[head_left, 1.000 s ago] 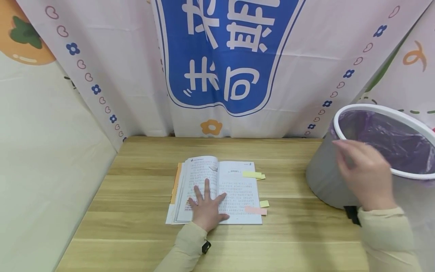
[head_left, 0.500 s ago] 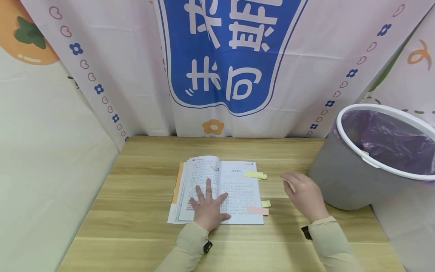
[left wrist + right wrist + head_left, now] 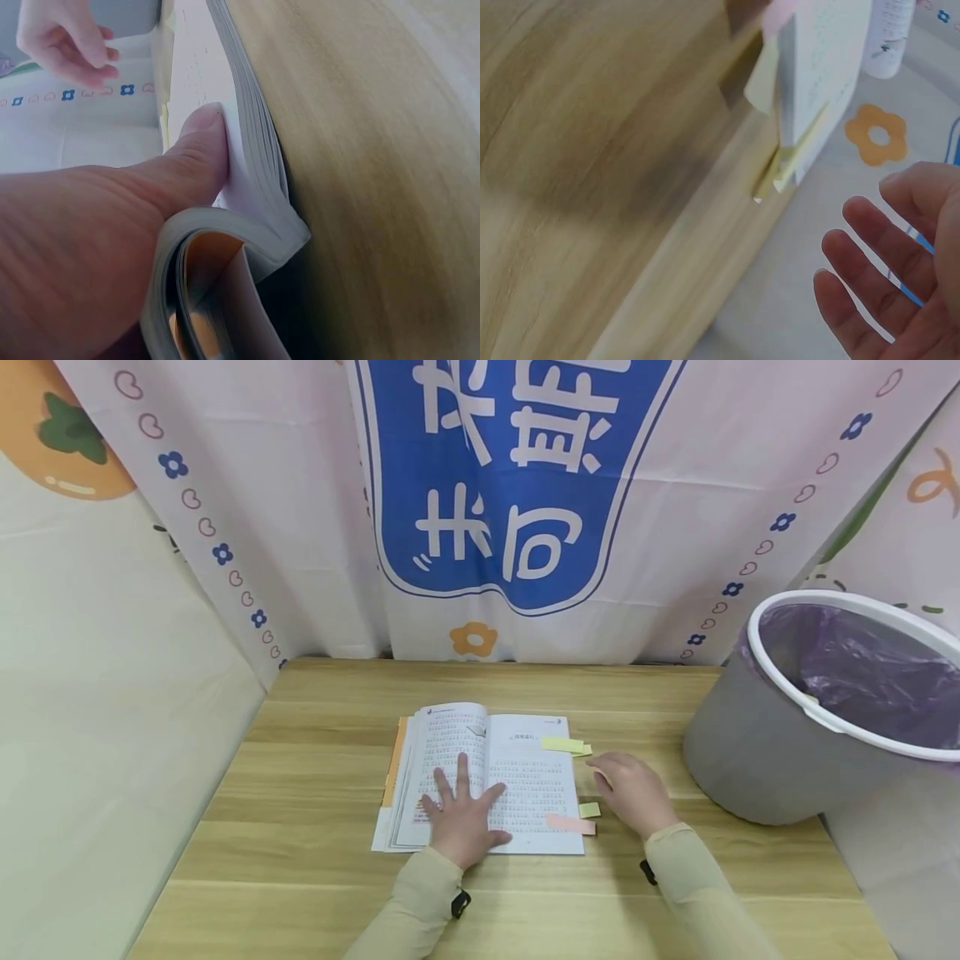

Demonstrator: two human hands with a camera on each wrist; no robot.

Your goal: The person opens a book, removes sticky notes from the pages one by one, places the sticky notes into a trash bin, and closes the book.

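An open book (image 3: 528, 785) lies on the wooden table, its left pages bulging up near the spine. My left hand (image 3: 459, 828) rests spread across the lower middle of it; the left wrist view shows the thumb (image 3: 199, 146) pressing on the right page. Yellow sticky tabs (image 3: 564, 745) stick out at the upper right edge, and a pink sticky tab (image 3: 568, 823) with a yellow-green one (image 3: 589, 810) lower down. Just right of these edges hovers my right hand (image 3: 633, 789). Its fingers are loosely bent with nothing between them, apart from the tabs in the right wrist view.
A grey trash bin (image 3: 772, 752) with a white rim and purple liner stands at the table's right edge. A patterned cloth (image 3: 322, 552) hangs behind the table (image 3: 300, 893). Each sleeve has a black strap at the wrist.
My right hand has come away from over the bin, moving left and down to the book's right edge. The left hand stays on the pages. The view has shifted slightly.
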